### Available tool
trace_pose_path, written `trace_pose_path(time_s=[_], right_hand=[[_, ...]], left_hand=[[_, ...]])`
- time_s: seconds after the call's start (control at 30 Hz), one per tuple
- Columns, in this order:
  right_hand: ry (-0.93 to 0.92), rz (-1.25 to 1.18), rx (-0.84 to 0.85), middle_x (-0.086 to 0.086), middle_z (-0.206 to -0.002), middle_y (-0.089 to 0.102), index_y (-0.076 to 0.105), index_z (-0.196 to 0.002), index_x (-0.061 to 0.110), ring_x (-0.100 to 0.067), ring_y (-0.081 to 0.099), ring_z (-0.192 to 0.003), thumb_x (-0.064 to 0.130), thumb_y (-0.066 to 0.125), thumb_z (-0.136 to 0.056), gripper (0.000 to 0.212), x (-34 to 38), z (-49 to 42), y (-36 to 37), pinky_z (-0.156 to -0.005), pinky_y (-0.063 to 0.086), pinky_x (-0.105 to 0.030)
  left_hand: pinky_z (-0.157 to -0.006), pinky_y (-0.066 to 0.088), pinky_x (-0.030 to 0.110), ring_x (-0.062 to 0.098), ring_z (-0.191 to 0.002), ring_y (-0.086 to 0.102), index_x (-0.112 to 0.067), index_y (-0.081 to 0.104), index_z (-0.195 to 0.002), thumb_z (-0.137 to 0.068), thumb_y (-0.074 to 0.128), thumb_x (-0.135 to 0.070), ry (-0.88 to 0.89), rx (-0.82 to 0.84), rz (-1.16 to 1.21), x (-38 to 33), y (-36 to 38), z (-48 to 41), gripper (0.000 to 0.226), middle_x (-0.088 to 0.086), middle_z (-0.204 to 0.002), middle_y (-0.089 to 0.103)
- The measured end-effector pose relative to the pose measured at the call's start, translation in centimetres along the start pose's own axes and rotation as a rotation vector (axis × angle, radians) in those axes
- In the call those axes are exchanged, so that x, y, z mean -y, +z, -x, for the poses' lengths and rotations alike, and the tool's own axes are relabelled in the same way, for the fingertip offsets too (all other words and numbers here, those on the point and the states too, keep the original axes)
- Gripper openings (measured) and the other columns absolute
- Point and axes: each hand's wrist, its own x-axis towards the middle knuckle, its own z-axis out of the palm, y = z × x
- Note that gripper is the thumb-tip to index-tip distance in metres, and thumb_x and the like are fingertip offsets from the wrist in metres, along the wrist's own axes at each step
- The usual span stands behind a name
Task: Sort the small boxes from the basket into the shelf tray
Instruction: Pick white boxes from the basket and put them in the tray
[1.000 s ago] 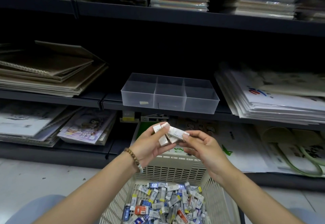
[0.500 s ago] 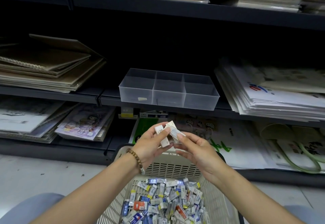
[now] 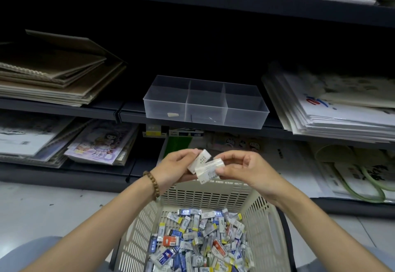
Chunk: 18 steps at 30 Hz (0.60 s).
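Dark grey metal shelving (image 3: 132,113) fills the upper two-thirds of the frame. Stacked brown card sketchbooks (image 3: 53,75) lie at the left, stacked white paper bags (image 3: 331,111) at the right.

Cream perforated plastic basket (image 3: 205,194) at bottom centre. Its floor is covered by a loose heap of small printed boxes (image 3: 196,237): blue, white, a few orange.

Clear rectangular plastic tray (image 3: 243,118), three compartments, sits on the middle shelf at frame centre. I see no boxes in it, only a pale scrap in the left compartment.

Both hands are raised between basket and tray, below the shelf edge.
- Left hand (image 3: 173,167), wooden bead bracelet (image 3: 152,184) at the wrist: grip closed round a small green-printed white box (image 3: 201,159), held tilted. Whether more boxes lie beneath it I cannot tell.
- Right hand (image 3: 245,169): grip pinching a small grey-printed white box (image 3: 208,171) by one end, between thumb and fingers.
- The two boxes touch.

Handling, my judgement: light, stiff card with smooth faces that could slip, and corners that crush easily. I would take each box across its long sides with a gentle pinch. I would lower it into a compartment, not drop it from height.

Sorting looks barely begun.
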Motion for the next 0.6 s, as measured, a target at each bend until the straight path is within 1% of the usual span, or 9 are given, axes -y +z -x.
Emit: trace_pose_path(time_s=[0.07,0.13,0.23,0.3,0.37,0.43,0.5,0.53,0.6], right_hand=[[-0.001,0.011,-0.05,-0.006,-0.092,0.075,0.068,-0.101,0.016,-0.018,0.071,-0.089,0.018,0.077,-0.07,0.032,-0.1,-0.4,0.3,-0.077,0.055,-0.019],[-0.005,-0.018,-0.11,-0.005,-0.09,0.075,0.068,-0.097,0.014,-0.016,0.071,-0.084,0.011,0.076,-0.072,0.027,-0.2,-0.9,0.5,-0.072,0.055,-0.018],[0.016,-0.039,-0.166,-0.005,-0.091,0.074,0.067,-0.098,0.012,-0.014,0.071,-0.08,0.009,0.077,-0.072,0.028,-0.2,-1.2,0.6,-0.069,0.054,-0.017],[0.037,-0.037,-0.172,-0.006,-0.091,0.075,0.067,-0.1,0.011,-0.015,0.071,-0.079,0.011,0.077,-0.072,0.03,-0.3,-1.3,0.8,-0.069,0.053,-0.017],[0.042,-0.034,-0.177,-0.007,-0.091,0.075,0.067,-0.1,0.01,-0.015,0.071,-0.078,0.009,0.077,-0.072,0.029,-0.3,-1.4,1.1,-0.068,0.053,-0.016],[0.036,-0.051,-0.191,-0.007,-0.093,0.074,0.067,-0.101,0.009,-0.016,0.072,-0.08,0.009,0.077,-0.071,0.031,0.1,-1.7,1.4,-0.067,0.053,-0.016],[0.033,-0.112,-0.211,-0.007,-0.096,0.074,0.067,-0.103,0.009,-0.017,0.071,-0.085,0.011,0.077,-0.07,0.035,0.8,-2.3,1.8,-0.069,0.054,-0.017],[0.028,-0.147,-0.222,-0.007,-0.1,0.072,0.066,-0.104,0.01,-0.017,0.071,-0.088,0.011,0.076,-0.07,0.036,1.3,-2.8,1.9,-0.072,0.055,-0.018],[0.008,-0.187,-0.219,-0.009,-0.108,0.069,0.066,-0.108,0.01,-0.02,0.07,-0.093,0.011,0.074,-0.073,0.036,2.9,-4.0,2.1,-0.079,0.056,-0.023]], left_hand=[[-0.076,0.056,0.024,0.02,-0.092,0.069,-0.016,0.065,-0.111,-0.089,0.048,-0.04,-0.018,0.102,0.014,0.2,0.3,0.1,0.037,0.011,-0.103,0.071],[-0.082,0.056,0.026,0.023,-0.098,0.067,-0.014,0.064,-0.115,-0.08,0.054,-0.043,0.004,0.166,0.014,0.1,0.2,0.1,0.046,0.011,-0.105,0.071],[-0.079,0.056,0.026,0.019,-0.096,0.068,-0.023,0.059,-0.121,-0.073,0.065,-0.035,0.076,0.188,-0.097,-0.2,-0.4,0.2,0.05,0.003,-0.109,0.07],[-0.078,0.056,0.026,0.018,-0.093,0.069,-0.029,0.056,-0.119,-0.075,0.068,-0.027,0.117,0.217,-0.171,-0.2,-0.9,0.2,0.046,-0.002,-0.11,0.069],[-0.078,0.056,0.025,0.018,-0.092,0.069,-0.026,0.055,-0.121,-0.078,0.069,-0.015,0.139,0.249,-0.186,-0.1,-1.4,0.1,0.047,-0.002,-0.11,0.069],[-0.08,0.055,0.026,0.021,-0.094,0.068,-0.018,0.052,-0.123,-0.078,0.069,-0.012,0.15,0.246,-0.184,-0.3,-1.8,0.0,0.048,0.002,-0.111,0.068],[-0.084,0.055,0.028,0.023,-0.096,0.068,-0.011,0.051,-0.118,-0.077,0.07,-0.013,0.171,0.213,-0.159,-0.8,-2.3,-0.3,0.045,0.005,-0.109,0.069],[-0.084,0.054,0.028,0.022,-0.096,0.068,-0.009,0.051,-0.116,-0.076,0.071,-0.016,0.195,0.188,-0.134,-1.2,-2.6,-0.5,0.045,0.005,-0.107,0.07],[-0.08,0.053,0.024,0.018,-0.096,0.067,-0.011,0.054,-0.113,-0.072,0.072,-0.024,0.262,0.132,-0.088,-2.1,-3.1,-0.8,0.047,0.004,-0.106,0.071]])
